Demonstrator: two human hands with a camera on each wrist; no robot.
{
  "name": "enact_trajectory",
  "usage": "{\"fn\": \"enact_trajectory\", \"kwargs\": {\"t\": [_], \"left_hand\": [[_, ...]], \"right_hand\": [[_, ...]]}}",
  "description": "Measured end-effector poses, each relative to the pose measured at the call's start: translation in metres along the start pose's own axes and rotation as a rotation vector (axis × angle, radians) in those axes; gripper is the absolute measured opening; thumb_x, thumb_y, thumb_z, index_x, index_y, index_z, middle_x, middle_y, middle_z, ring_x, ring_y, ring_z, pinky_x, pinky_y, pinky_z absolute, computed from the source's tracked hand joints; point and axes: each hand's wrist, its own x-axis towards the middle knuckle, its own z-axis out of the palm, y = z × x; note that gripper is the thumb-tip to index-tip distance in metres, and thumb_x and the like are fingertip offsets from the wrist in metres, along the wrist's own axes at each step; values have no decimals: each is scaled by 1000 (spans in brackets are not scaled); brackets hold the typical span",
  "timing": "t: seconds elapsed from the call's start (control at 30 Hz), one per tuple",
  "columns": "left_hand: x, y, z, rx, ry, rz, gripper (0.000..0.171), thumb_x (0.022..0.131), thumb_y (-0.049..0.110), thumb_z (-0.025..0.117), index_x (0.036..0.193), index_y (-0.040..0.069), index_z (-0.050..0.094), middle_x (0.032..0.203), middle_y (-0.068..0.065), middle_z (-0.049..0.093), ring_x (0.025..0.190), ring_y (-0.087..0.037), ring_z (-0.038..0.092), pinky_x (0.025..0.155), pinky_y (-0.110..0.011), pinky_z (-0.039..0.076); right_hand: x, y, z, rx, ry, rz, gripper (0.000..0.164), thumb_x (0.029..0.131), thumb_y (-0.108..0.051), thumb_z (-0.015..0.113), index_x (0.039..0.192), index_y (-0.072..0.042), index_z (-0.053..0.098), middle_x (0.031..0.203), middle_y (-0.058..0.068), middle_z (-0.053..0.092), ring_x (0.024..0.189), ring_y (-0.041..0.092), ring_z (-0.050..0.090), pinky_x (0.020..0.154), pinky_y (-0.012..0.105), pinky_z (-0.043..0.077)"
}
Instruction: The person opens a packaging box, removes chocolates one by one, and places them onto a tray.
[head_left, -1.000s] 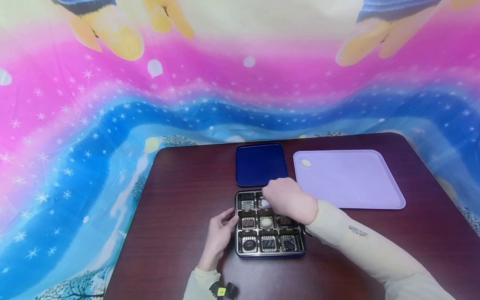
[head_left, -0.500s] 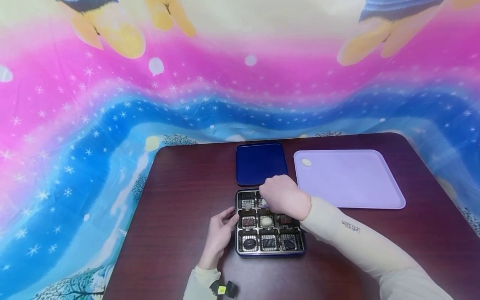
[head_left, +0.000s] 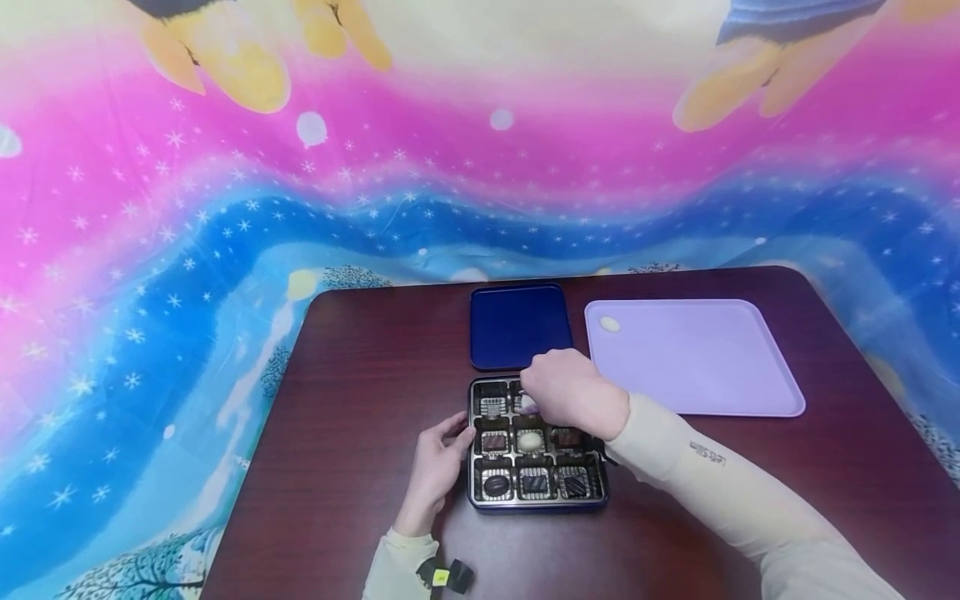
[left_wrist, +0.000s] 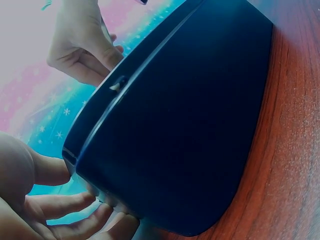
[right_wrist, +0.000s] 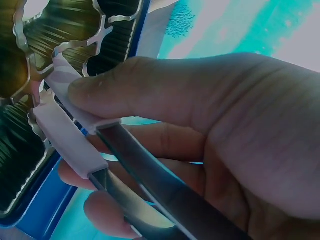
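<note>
A dark blue tin of chocolates, divided into compartments, stands on the table. My left hand rests at its left side, thumb at the rim and fingers against the wall; in the left wrist view these fingers touch the tin's end. My right hand is over the back of the tin and grips metal tongs with pale lilac tips. The tips reach into the back row; whether they pinch a chocolate is hidden. A white oval chocolate sits in the middle compartment, and dark ones lie in the front row.
Behind the tin lies a flat blue lid. To its right is a lilac tray bearing one white oval chocolate in its far left corner. A printed cloth hangs beyond the far edge of the brown table.
My right hand has shifted slightly left and back over the tin's back row, still holding the tongs. The left hand stays at the tin's side.
</note>
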Motion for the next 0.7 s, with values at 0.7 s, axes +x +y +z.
{"fn": "enact_trajectory", "kwargs": {"t": [0.7], "left_hand": [[1,-1,0,-7,-4,-4,42,98,5,63,135,-12,56,127,-28,63,97,-30,67,70,-24,57]], "right_hand": [[-19,11,-21,41,20,24,13,78,-11,75,71,-17,66,68,-1,60,57,18,54,50,40,52]]}}
